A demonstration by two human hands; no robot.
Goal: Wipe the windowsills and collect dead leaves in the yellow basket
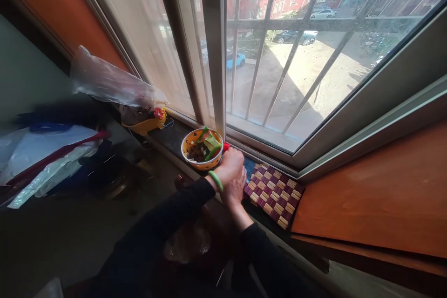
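My left hand (231, 165), with a green bangle (215, 180) at its wrist, is closed over the window sill. A small red piece (226, 147) shows at its knuckles; the rest of that thing is hidden. My right hand (234, 189) lies just under and against the left one, its fingers mostly covered. Left of my hands stands an orange patterned bowl (201, 165) with a white rim, holding green leaf-like pieces and dark crumbly stuff. On the right, close to my hands, lies a purple and tan checkered mat (274, 192). A bluish patch (249, 165) shows between hand and mat.
A sliding window (265, 135) with bars outside runs behind the sill. Farther left are a yellow container (145, 125) with a red flower and a clear plastic bag (111, 79). Bags (45, 153) are piled at far left. An orange wood panel (377, 191) borders the right.
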